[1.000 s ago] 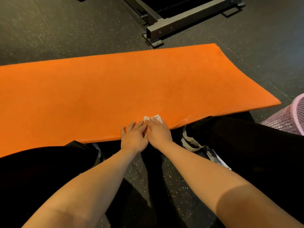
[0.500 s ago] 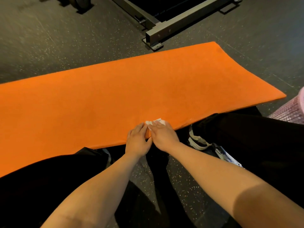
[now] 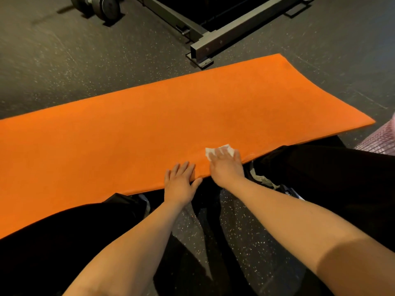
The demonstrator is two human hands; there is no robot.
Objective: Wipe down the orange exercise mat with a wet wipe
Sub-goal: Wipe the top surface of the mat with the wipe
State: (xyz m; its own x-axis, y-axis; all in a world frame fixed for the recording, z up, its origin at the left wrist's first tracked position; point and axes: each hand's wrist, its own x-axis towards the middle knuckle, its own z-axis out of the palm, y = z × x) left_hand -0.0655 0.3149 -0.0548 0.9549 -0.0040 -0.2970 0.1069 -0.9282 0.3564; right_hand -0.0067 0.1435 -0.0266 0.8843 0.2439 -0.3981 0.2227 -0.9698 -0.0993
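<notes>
The orange exercise mat (image 3: 149, 129) lies flat on the dark speckled floor, running from the left edge to the right. A white wet wipe (image 3: 213, 152) sits on the mat near its front edge. My right hand (image 3: 226, 166) presses flat on the wipe with straight fingers; part of the wipe shows past the fingertips. My left hand (image 3: 181, 182) rests flat on the mat's front edge, just left of the right hand, fingers spread.
A grey metal equipment frame (image 3: 215, 43) stands on the floor behind the mat. A dumbbell (image 3: 102, 6) lies at the back left. A pink mesh basket (image 3: 380, 139) is at the right edge. My knees in black trousers flank the arms.
My hands were together on the wipe; now they have separated. The right hand has spread flat over the wipe and slid it right, and the left hand lies flat on the mat.
</notes>
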